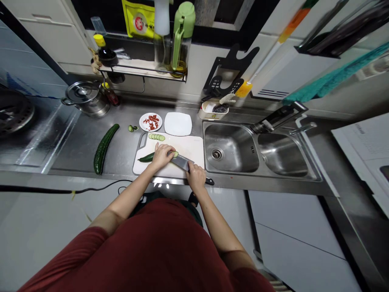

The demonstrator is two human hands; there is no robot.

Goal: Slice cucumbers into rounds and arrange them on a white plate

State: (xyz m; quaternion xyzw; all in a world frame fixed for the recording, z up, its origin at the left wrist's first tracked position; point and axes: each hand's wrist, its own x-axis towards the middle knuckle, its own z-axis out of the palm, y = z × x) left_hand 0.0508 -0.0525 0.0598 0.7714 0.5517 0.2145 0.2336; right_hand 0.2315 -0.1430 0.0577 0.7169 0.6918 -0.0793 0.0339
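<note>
A cut cucumber (147, 157) lies on the white cutting board (194, 146), and my left hand (162, 155) is closed over it near its cut end. My right hand (196, 177) grips a kitchen knife (181, 162) whose broad blade is at the cucumber's cut end. The knife's black handle (209, 181) sticks out past my right hand. Several round cucumber slices (157, 137) lie in an overlapping row at the board's far edge. Beyond the board stand a plate of chopped red pieces (151, 122) and a white square plate (178, 124).
A whole cucumber (105, 149) lies at the left, with cucumber end pieces (131, 128) nearer the plates. A lidded steel pot (86, 98) stands behind. The double sink (232, 148) adjoins the board's right side. A bottle rack (142, 69) hangs above the counter.
</note>
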